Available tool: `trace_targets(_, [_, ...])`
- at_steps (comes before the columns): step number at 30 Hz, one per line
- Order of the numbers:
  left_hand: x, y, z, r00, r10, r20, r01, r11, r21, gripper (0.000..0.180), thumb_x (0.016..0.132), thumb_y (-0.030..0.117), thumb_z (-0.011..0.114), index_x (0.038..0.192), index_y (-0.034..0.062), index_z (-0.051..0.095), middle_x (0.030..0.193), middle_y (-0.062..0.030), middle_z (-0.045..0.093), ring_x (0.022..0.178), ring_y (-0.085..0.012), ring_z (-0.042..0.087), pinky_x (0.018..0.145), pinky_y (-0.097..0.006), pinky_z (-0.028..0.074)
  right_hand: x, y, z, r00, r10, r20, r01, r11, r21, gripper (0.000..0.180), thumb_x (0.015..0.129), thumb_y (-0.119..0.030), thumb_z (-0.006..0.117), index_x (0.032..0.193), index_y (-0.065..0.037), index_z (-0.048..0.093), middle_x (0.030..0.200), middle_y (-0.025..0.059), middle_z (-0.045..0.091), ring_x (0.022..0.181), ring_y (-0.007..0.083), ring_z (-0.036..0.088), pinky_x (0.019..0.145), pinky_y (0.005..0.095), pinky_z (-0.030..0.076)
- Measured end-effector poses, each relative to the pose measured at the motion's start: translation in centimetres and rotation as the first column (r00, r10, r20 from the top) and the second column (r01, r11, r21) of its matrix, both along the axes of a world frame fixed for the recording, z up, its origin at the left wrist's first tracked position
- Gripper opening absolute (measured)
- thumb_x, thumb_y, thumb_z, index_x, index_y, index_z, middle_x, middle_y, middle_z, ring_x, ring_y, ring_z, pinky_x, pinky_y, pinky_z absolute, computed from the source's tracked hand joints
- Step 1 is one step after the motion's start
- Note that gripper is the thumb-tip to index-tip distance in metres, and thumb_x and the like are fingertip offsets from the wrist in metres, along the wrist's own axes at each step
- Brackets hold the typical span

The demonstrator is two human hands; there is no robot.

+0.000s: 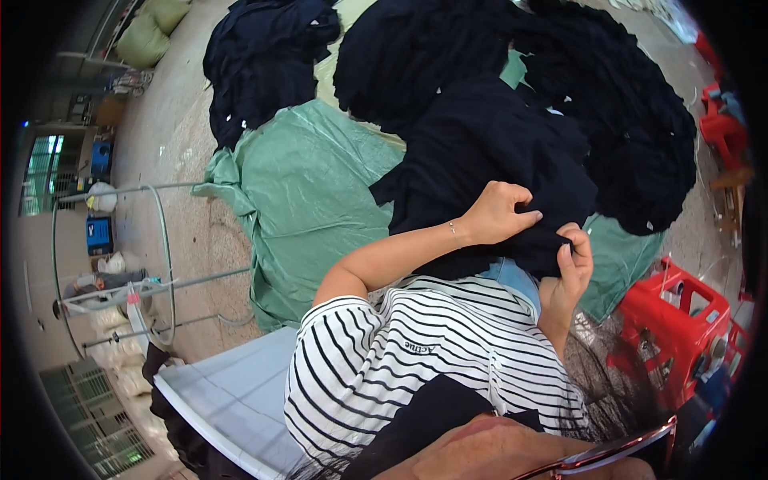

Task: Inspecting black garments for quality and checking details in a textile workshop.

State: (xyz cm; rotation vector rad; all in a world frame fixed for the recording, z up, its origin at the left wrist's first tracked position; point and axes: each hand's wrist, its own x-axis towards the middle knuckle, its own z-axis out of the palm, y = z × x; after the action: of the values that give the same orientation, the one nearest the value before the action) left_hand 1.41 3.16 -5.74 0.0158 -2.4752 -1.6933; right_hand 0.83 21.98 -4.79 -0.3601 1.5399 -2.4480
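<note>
At the far left, a metal frame (168, 264) stood on the floor, near the wrinkled green sheet (320, 184). Beyond the sheet lay a dark heap (264, 64), well apart from the work. The navy cloth (488, 152) came next, spread in front of the person and reaching back from the lap, overlapping the green sheet.

Over its near part, the left hand (498, 213) was curled, with forefinger and thumb tips apart; whether something as thin as a thread sat between them could not be told. Just to its right, the right hand (574, 254) pinched an edge of the cloth between thumb and fingers. That grip seemed the anchor: good handling called for keeping it firm but light, so the fabric stayed taut without stretching, while the left fingertips worked close beside it rather than tugging from farther off. Slack folds between the hands were best smoothed first. Farther right, a red stool (676, 328) stood clear of the cloth.
</note>
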Motion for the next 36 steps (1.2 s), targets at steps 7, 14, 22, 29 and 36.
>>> trace_targets(7, [0.8,-2.8,1.5,0.897,-0.306,0.32,0.166,0.903,0.397,0.022,0.086,0.012,0.076,0.07,0.0005,0.066,0.063,0.0077,0.05,0.061,-0.0006,0.041,0.05,-0.023,0.031,-0.2,-1.6,2.7,0.816,0.226,-0.533,0.23,0.719,0.656,0.02,0.077,0.01,0.066,0.092,-0.001,0.06,0.082,0.0136,0.056,0.067,0.0332,0.059,0.057,0.0376,0.047])
trace_targets(14, [1.2,-2.1,1.2,0.875,-0.281,0.393,0.018,0.831,0.556,0.029,0.088,0.008,0.074,0.065,0.0034,0.057,0.065,0.0112,0.045,0.062,0.0012,0.036,0.05,-0.022,0.026,0.4,-1.7,1.2,0.803,0.162,-0.574,0.304,0.717,0.628,0.019,0.074,0.008,0.073,0.088,0.001,0.062,0.08,0.0105,0.057,0.058,0.0264,0.06,0.05,0.0346,0.047])
trace_targets(22, [1.3,-2.1,1.0,0.928,-0.223,0.299,0.146,0.955,0.257,0.043,0.086,0.011,0.075,0.061,0.0034,0.041,0.058,0.0058,0.034,0.058,-0.0025,0.03,0.047,-0.028,0.022,0.3,-2.0,0.3,0.771,0.074,-0.632,0.389,0.732,0.56,0.021,0.071,0.011,0.075,0.089,0.002,0.068,0.077,0.0099,0.063,0.061,0.0229,0.063,0.051,0.0304,0.048])
trace_targets(29, [1.9,-1.9,1.0,0.982,-0.184,0.034,0.186,0.981,-0.064,0.043,0.082,0.013,0.079,0.066,-0.0031,0.042,0.06,-0.0122,0.037,0.051,-0.0213,0.031,0.048,-0.035,0.029,0.2,-1.7,-0.1,0.81,0.091,-0.579,0.33,0.746,0.579,0.022,0.073,0.011,0.074,0.092,0.001,0.069,0.079,0.0099,0.064,0.064,0.0231,0.064,0.054,0.0299,0.05])
trace_targets(36, [2.6,-2.2,1.3,0.971,-0.234,0.052,0.237,0.97,-0.06,0.034,0.085,0.008,0.078,0.066,-0.001,0.05,0.061,0.0002,0.038,0.06,-0.0078,0.031,0.051,-0.027,0.027,0.1,-1.6,-0.5,0.881,0.08,-0.466,0.231,0.787,0.572,0.02,0.074,0.011,0.073,0.091,0.002,0.07,0.079,0.0106,0.065,0.069,0.022,0.065,0.059,0.0288,0.051])
